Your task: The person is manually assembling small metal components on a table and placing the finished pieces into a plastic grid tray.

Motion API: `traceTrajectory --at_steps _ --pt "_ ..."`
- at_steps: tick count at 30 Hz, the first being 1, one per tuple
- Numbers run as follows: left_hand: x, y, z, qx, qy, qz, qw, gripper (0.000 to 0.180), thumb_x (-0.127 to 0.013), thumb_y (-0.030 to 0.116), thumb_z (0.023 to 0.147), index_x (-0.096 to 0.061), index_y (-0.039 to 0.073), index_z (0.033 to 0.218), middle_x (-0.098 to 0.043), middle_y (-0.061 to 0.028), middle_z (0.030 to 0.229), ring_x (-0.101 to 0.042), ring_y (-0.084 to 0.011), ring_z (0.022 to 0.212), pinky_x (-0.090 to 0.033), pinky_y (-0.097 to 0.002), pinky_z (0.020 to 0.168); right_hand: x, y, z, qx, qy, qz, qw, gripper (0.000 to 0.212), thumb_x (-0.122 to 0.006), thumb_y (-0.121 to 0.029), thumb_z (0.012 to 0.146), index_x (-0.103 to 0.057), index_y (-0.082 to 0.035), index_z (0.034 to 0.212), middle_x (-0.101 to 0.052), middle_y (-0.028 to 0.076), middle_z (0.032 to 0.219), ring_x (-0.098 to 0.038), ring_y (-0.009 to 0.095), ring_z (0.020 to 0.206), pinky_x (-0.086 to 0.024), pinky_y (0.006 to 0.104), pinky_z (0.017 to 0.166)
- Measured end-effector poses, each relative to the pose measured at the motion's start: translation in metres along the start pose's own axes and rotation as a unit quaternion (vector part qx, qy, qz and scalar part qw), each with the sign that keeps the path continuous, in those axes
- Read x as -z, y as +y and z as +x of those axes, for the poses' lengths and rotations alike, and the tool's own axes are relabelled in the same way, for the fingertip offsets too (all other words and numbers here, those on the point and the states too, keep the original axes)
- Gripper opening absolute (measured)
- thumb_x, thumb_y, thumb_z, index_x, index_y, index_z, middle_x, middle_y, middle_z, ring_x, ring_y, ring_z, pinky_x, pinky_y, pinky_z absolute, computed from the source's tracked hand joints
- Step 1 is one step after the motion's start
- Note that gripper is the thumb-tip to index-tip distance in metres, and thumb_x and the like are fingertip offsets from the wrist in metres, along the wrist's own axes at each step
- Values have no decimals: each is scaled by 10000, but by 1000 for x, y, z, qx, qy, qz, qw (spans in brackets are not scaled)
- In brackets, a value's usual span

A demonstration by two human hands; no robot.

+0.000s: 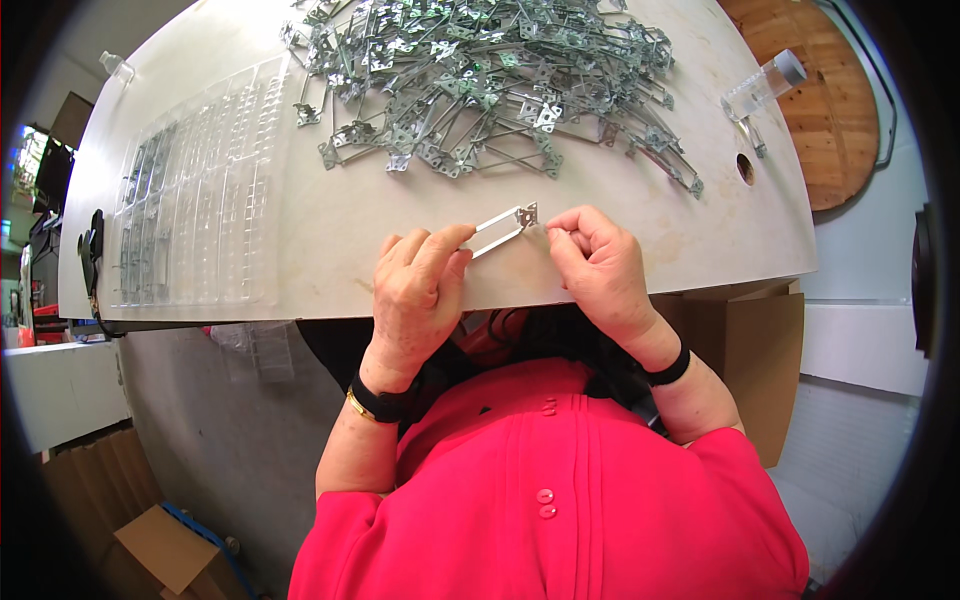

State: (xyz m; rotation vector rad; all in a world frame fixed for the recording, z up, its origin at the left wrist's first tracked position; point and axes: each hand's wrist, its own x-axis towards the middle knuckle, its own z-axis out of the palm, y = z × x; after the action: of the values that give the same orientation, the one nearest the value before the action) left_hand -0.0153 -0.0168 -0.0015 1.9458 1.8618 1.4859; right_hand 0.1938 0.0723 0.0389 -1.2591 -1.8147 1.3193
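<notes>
My left hand (408, 295) pinches one end of a metal bracket (515, 218) between thumb and fingers. Two thin parallel rods run out from the fingertips to a small plate with holes at the far end. Just right of that plate, a small gap away, my right hand (605, 268) is closed with thumb and forefinger together. Whatever it may hold is too small or hidden to make out. A large heap of similar metal brackets (460, 90) lies tangled on the table beyond both hands.
On the left of the white table (330, 250) lies a clear plastic tray (235, 190), with metal pieces in its left slots. Black-handled scissors (92, 250) hang near the left edge. A clear bottle (762, 85) lies by a round hole at right; a cardboard box (745, 350) stands below.
</notes>
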Motion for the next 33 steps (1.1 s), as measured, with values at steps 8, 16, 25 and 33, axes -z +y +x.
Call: traceTrajectory --at_steps 8,16,25,33 --pt "0 1 1 4 -8 4 1000 285 -752 -30 891 -744 80 1154 -626 -62 784 -605 -267 701 -455 -392 715 2 4 2 -9 0 14 1000 91 -674 -74 1032 -704 12 1033 -632 -9 661 -524 35 613 -443 275 561" --pt "-1 0 0 6 1 -3 1000 288 -759 -21 888 -746 80 1157 -615 -63 780 -599 -273 697 -452 -397 712 -2 5 0 4 -12 11 1000 93 -666 -66 1033 -704 17 1014 -574 -48 639 -467 12 590 -380 269 530" --pt "0 0 0 6 1 0 1000 283 -761 -16 892 -747 83 1157 -616 -66 779 -597 -276 694 -450 -399 708 -2 3 -3 7 -8 24 1000 84 -658 -48 1034 -700 16 1000 -553 -56 629 -456 12 587 -368 263 529" --pt "-1 0 0 3 3 1 1000 271 -764 -9 900 -749 83 1155 -623 -62 784 -596 -271 694 -449 -395 709 10 -2 -4 19 4 -25 1000 70 -668 -39 1023 -694 18 992 -581 -35 641 -481 15 601 -392 261 540"
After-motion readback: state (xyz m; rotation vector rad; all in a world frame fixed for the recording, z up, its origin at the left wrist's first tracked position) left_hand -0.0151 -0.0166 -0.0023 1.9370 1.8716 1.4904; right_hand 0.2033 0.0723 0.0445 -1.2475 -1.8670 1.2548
